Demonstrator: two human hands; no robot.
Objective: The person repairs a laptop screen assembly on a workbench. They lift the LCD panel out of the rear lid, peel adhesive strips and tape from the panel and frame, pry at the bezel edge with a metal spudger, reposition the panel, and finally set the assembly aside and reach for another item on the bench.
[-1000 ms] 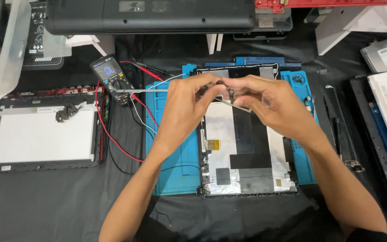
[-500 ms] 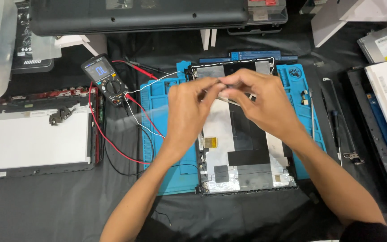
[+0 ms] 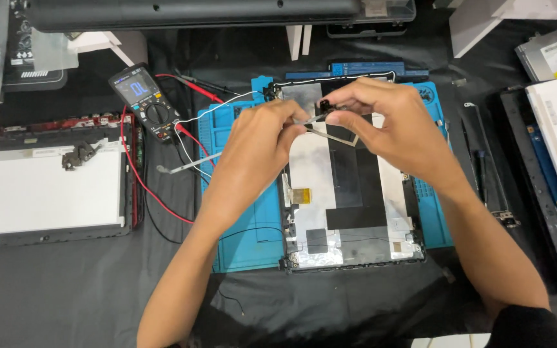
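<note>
Both hands are up over the open lid (image 3: 349, 212): left hand (image 3: 256, 138) and right hand (image 3: 381, 125) each pinched shut on one thin metal bracket (image 3: 330, 125), fingertips nearly meeting. Under my wrists sits the blue mat (image 3: 240, 225). Off past my left hand there's the multimeter (image 3: 144, 100) with red leads, then a screen panel (image 3: 46, 187).

A thin metal hinge bracket (image 3: 331, 125), black-tipped, held tilted above the open screen panel (image 3: 349, 193).
</note>
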